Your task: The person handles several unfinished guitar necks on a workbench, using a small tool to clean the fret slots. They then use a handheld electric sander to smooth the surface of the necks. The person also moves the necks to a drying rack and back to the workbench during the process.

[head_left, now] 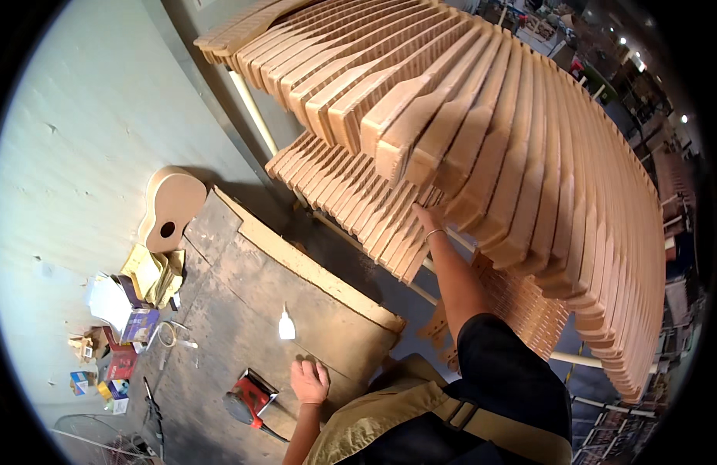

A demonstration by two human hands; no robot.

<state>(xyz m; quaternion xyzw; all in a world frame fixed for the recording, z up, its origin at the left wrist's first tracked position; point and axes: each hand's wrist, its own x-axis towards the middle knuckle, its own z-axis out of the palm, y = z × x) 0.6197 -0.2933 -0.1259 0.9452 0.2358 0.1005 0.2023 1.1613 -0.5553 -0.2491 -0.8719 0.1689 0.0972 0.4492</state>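
Wooden guitar necks lie packed side by side on the upper tier of a rack, and more necks fill the tier below. My right arm stretches forward between the tiers. At the end of a lower neck, my right hand is closed on the wood, its fingertips partly hidden. Low on the workbench rests my left hand, its fingers curled in with nothing seen in them. Just to its left lies a red and black sander with a cord. A small white bottle with a thin nozzle stands beyond that hand.
A guitar body leans against the wall at the bench's far left. Yellow sandpaper sheets, small boxes and a roll of tape line the wall side. The bench's raised wooden edge faces the rack.
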